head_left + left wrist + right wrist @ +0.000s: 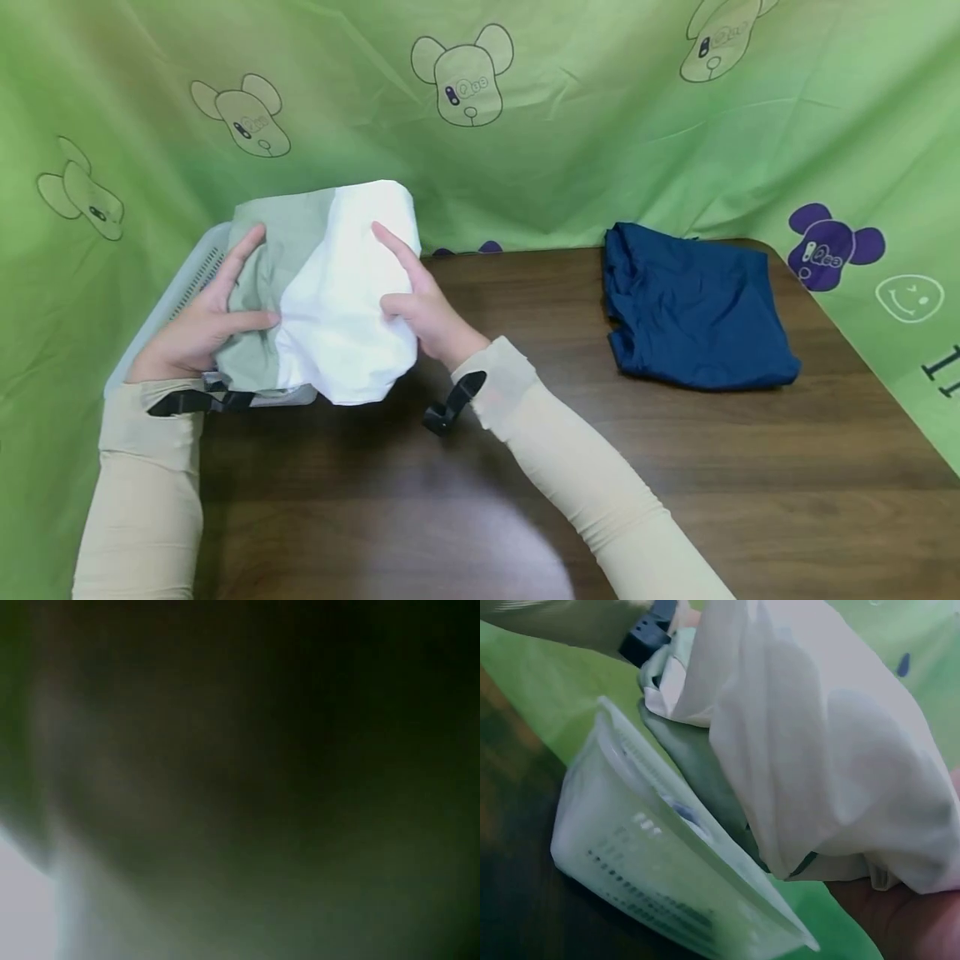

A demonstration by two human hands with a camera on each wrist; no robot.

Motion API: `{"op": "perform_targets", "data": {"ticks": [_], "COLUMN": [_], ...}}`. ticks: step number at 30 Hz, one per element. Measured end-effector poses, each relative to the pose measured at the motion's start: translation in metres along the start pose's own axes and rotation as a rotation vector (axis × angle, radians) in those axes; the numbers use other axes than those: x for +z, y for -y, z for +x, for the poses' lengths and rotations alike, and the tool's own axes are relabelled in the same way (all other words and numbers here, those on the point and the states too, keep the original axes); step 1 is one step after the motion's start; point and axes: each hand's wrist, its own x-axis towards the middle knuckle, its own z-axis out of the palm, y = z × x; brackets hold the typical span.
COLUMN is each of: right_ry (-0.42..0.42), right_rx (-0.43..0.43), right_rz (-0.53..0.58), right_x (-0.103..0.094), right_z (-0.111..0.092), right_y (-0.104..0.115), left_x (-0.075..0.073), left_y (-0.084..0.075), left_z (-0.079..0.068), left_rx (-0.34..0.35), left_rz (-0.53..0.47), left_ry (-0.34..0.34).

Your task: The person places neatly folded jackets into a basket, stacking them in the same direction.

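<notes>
Both hands hold a folded garment (341, 308), sage green on the left and white on the right. My left hand (206, 321) grips its green side, thumb and forefinger lying on top. At the white side, my right hand (423, 304) pinches the edge with the thumb above and the other fingers hidden beneath. The bundle overlaps a pale plastic basket (168, 292) in the head view. From the right wrist, the garment (802, 750) appears raised above the slotted basket (652, 847), its layers hanging in folds. The left wrist view is dark and blurred.
A folded dark blue garment (697, 308) lies on the right part of the brown wooden table (480, 483). Green curtain cloth (555, 158) with printed bear heads hangs behind the table and along its sides. Something purple and white (684, 814) shows inside the basket.
</notes>
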Motion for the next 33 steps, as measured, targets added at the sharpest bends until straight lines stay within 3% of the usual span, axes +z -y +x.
{"op": "perform_targets", "data": {"ticks": [5,12,19,23,26,30,33], "right_ry": [-0.004,-0.041,-0.04,-0.018,0.014,0.022,0.022], "right_rx": [0.044,0.118,0.168,0.222,0.241,0.234,0.234], "right_rz": [0.026,0.079,0.066,0.03,0.014,-0.011,-0.053], "right_x": [0.022,0.056,0.075,0.077,0.077,0.077,0.078], "right_z": [0.013,0.028,0.035,0.035,0.035,0.036,0.038], "right_y": [-0.006,-0.023,-0.037,-0.046,-0.054,-0.059,-0.06], "left_x": [-0.029,-0.065,-0.087,-0.094,-0.097,-0.101,-0.103], "left_y": [0.0,-0.001,0.011,0.022,0.028,0.031,0.031], "left_z": [-0.007,-0.021,-0.027,-0.029,-0.03,-0.026,-0.022], "left_rx": [0.027,-0.051,-0.15,-0.208,-0.189,-0.165,-0.151], "left_rz": [0.045,0.121,-0.029,-0.023,0.074,0.32,0.439], "left_ry": [0.023,0.017,-0.022,-0.045,-0.053,-0.08,-0.088]}}
